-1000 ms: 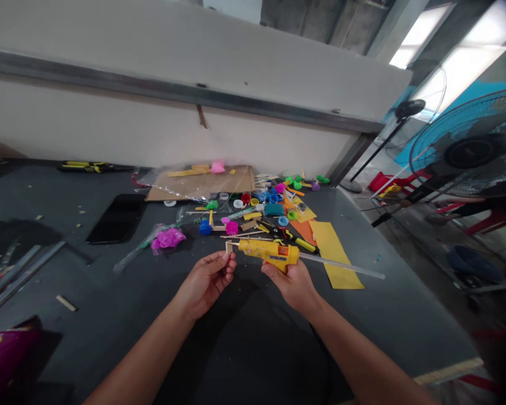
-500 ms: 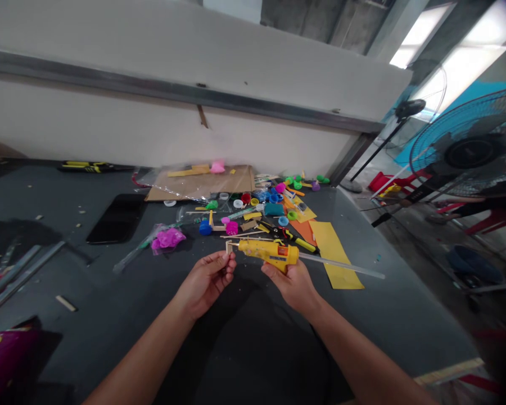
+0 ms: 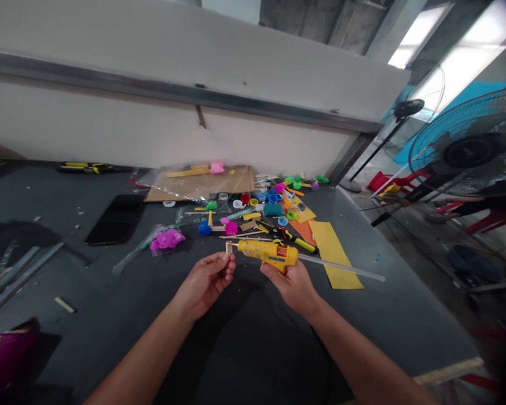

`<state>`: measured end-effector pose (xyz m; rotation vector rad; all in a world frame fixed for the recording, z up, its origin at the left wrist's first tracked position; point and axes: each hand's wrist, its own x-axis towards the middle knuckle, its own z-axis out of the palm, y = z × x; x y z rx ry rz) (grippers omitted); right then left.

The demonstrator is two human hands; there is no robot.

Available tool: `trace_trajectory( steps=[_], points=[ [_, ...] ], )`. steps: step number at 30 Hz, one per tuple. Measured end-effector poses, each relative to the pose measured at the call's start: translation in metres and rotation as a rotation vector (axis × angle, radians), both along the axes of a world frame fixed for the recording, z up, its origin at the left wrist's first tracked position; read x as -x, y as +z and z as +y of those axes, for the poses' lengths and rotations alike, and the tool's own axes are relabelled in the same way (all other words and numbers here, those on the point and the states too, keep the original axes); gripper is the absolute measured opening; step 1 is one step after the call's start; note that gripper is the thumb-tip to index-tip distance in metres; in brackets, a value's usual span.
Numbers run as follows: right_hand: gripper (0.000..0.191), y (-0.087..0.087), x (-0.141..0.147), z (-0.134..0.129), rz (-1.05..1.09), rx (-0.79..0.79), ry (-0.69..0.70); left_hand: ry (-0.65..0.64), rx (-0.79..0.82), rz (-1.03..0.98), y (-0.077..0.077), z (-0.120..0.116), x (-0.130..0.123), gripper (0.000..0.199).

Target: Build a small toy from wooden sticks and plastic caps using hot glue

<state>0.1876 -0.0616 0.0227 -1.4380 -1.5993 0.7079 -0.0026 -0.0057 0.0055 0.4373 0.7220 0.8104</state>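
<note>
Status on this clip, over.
Right hand: yellow hot glue gun, glue stick in back. Left hand: pinching wooden stick at nozzle. Nothing in the way.

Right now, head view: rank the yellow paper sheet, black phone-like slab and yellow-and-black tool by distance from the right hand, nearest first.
From the right hand:
1. Yellow paper sheet: just right of the hand.
2. Black phone-like slab: left, across the table.
3. Yellow-and-black tool: far left, by the wall.

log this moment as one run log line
left hand: pale wooden craft stick | right hand: yellow plastic hot glue gun | nozzle beside stick
</note>
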Motion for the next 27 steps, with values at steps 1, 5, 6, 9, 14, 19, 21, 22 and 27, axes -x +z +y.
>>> trace_trajectory(
  steps=[1,5,6,9,14,19,21,22,27],
  points=[
    [0.028,-0.0001,0.0,0.0001,-0.008,-0.003,0.006,0.002,0.003,-0.003,0.0,-0.0001,0.0004,0.011],
    [0.029,-0.0007,-0.0005,0.0004,-0.027,-0.01,0.023,0.035,0.027,-0.01,-0.0008,0.0001,0.0019,0.011],
    [0.029,-0.0009,-0.001,0.0004,-0.027,-0.01,0.017,0.039,0.03,-0.017,-0.0011,0.0004,0.0021,0.011],
    [0.028,-0.0011,-0.003,0.0003,-0.025,-0.015,-0.019,0.035,0.033,-0.034,-0.0019,0.001,0.0022,0.012],
    [0.029,-0.0006,-0.004,0.0004,-0.034,-0.016,-0.024,0.016,0.037,-0.025,-0.0013,0.0013,0.001,0.012],
    [0.027,-0.0007,-0.0033,0.0004,-0.049,-0.013,-0.016,0.006,0.032,-0.031,-0.0005,0.0005,0.0009,0.011],
    [0.027,-0.0007,-0.0036,0.0005,-0.055,-0.016,-0.024,0.004,0.034,-0.034,-0.0007,0.0004,0.0009,0.011],
    [0.027,-0.0005,-0.0036,0.0006,-0.058,-0.016,-0.024,0.007,0.035,-0.034,-0.0008,0.0005,0.0009,0.011],
    [0.025,0.0014,-0.0022,0.0009,-0.053,-0.016,-0.001,0.02,0.041,-0.039,-0.0008,0.0006,0.0011,0.013]
  ],
)
